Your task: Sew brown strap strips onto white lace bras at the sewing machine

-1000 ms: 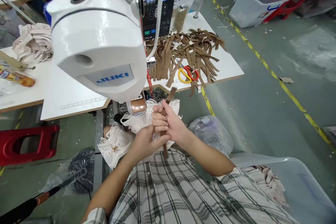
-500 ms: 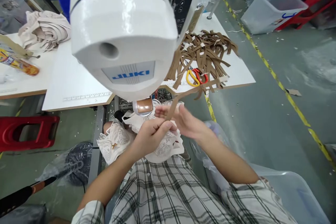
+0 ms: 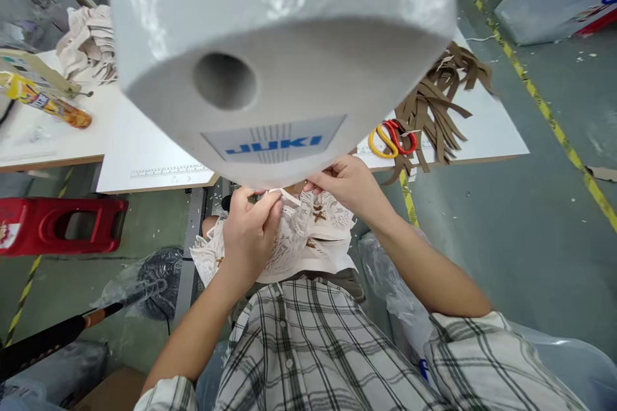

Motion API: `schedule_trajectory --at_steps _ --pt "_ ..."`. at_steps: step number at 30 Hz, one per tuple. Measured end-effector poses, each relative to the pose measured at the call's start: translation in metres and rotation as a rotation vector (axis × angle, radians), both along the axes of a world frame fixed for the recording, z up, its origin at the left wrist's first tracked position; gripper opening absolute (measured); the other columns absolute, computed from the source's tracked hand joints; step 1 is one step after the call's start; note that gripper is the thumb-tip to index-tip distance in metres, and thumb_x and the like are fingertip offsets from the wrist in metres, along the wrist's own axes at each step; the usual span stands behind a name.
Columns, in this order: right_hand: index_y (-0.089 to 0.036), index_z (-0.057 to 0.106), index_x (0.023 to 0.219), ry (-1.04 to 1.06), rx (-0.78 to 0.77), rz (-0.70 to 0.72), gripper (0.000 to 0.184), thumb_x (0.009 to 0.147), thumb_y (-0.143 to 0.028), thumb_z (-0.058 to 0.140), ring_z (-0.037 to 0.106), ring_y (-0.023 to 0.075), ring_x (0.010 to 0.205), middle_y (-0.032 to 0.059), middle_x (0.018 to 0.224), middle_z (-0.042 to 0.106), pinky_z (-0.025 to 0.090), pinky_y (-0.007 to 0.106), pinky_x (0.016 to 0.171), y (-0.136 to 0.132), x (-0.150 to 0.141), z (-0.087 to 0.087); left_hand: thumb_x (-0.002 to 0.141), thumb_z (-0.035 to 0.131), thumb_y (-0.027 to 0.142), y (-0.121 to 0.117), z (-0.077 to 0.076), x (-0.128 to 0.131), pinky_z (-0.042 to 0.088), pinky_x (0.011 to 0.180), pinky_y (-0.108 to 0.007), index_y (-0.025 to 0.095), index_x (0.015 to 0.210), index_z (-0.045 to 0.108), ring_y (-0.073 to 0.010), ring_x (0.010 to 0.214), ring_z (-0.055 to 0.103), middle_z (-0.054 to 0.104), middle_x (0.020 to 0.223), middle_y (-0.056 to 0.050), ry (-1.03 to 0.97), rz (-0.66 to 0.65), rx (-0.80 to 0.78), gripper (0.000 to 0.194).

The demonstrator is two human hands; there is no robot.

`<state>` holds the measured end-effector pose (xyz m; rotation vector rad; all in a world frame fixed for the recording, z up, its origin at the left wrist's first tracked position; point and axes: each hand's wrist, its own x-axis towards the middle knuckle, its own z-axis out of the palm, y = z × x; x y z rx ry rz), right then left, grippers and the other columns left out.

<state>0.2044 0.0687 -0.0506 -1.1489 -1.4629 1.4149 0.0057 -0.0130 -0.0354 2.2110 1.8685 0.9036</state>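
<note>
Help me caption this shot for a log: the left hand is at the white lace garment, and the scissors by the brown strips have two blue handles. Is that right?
Not quite: the head view shows the scissors with one yellow and one red handle. The rest stands: they lie by the brown strips, and the left hand is at the white lace garment.

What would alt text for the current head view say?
A person's left hand pinches white lace fabric at a white JUKI machine; the right hand is close beside it, its grip unclear. Brown strips and red-and-yellow-handled scissors lie on the white table at right.
</note>
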Motion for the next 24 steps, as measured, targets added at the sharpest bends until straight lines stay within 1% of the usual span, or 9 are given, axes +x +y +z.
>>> schedule_trajectory --at_steps 4,7,10,12,15,17,20,22,24 --pt "-0.019 0.061 0.069 -0.184 0.238 -0.064 0.019 0.082 -0.031 0.069 0.058 0.0153 0.062 -0.0011 0.061 0.06 0.048 0.029 0.063 0.01 -0.01 0.004 0.099 0.053 0.034 -0.002 0.002 -0.009 0.053 0.077 -0.029 0.022 0.122 0.071 -0.0185 0.092 0.064 0.064 0.104 -0.01 -0.071 -0.059 -0.125 0.032" --pt "-0.02 0.064 0.072 -0.19 0.415 -0.084 0.016 0.083 -0.031 0.067 0.061 0.0198 0.08 0.0019 0.077 0.062 0.051 0.036 0.08 0.019 -0.017 0.002 0.101 0.048 0.036 0.0 0.003 -0.02 0.052 0.076 -0.025 0.024 0.134 0.062 -0.0166 0.09 0.067 0.071 0.11 -0.008 -0.14 -0.164 -0.317 0.038" --pt "-0.02 0.063 0.073 -0.201 0.5 -0.069 0.017 0.086 -0.032 0.062 0.06 0.0227 0.094 0.0056 0.095 0.063 0.049 0.039 0.087 0.026 -0.024 -0.002 0.101 0.045 0.036 0.005 0.005 -0.025 0.051 0.075 -0.022 0.025 0.141 0.054 -0.0159 0.09 0.07 0.072 0.122 -0.007 -0.129 -0.234 -0.424 0.043" --pt "-0.02 0.06 0.071 -0.213 0.516 -0.06 0.019 0.086 -0.031 0.059 0.058 0.023 0.096 0.0068 0.1 0.061 0.049 0.04 0.087 0.028 -0.028 -0.004 0.101 0.045 0.034 0.007 0.009 -0.024 0.048 0.067 -0.023 0.025 0.142 0.054 -0.015 0.076 0.07 0.077 0.109 -0.006 -0.038 -0.215 -0.417 0.043" --pt "-0.02 0.053 0.068 -0.236 0.51 -0.049 0.02 0.085 -0.031 0.059 0.056 0.0214 0.087 0.0061 0.093 0.058 0.05 0.039 0.081 0.031 -0.03 -0.004 0.1 0.044 0.033 0.008 0.018 -0.019 0.042 0.056 -0.025 0.023 0.14 0.057 -0.0146 0.056 0.063 0.076 0.078 -0.001 0.094 -0.185 -0.398 0.043" --pt "-0.021 0.05 0.068 -0.245 0.502 -0.033 0.021 0.084 -0.032 0.059 0.053 0.02 0.081 0.0051 0.089 0.056 0.05 0.038 0.078 0.032 -0.03 -0.002 0.1 0.046 0.034 0.006 0.022 -0.018 0.043 0.056 -0.024 0.023 0.139 0.057 -0.0143 0.06 0.065 0.078 0.083 -0.002 0.038 -0.191 -0.402 0.042" --pt "-0.022 0.045 0.067 -0.247 0.506 -0.005 0.023 0.083 -0.031 0.059 0.051 0.0191 0.077 0.0047 0.086 0.053 0.05 0.038 0.076 0.033 -0.029 0.001 0.099 0.052 0.034 0.0 0.022 -0.018 0.05 0.065 -0.021 0.024 0.132 0.064 -0.0127 0.077 0.071 0.077 0.111 -0.004 -0.212 -0.188 -0.379 0.036" --pt "-0.022 0.041 0.066 -0.247 0.516 0.004 0.026 0.083 -0.03 0.058 0.051 0.0189 0.077 0.0044 0.084 0.051 0.05 0.038 0.075 0.034 -0.029 0.001 0.099 0.055 0.03 -0.005 0.019 -0.017 0.052 0.066 -0.019 0.023 0.122 0.07 -0.0112 0.076 0.071 0.078 0.107 -0.004 -0.337 -0.199 -0.341 0.029" --pt "-0.022 0.038 0.064 -0.248 0.531 0.006 0.029 0.083 -0.031 0.058 0.05 0.019 0.078 0.004 0.083 0.051 0.05 0.038 0.075 0.034 -0.028 0.0 0.098 0.055 0.024 -0.008 0.016 -0.014 0.052 0.063 -0.018 0.019 0.114 0.073 -0.0103 0.07 0.07 0.079 0.093 -0.003 -0.371 -0.241 -0.291 0.025"
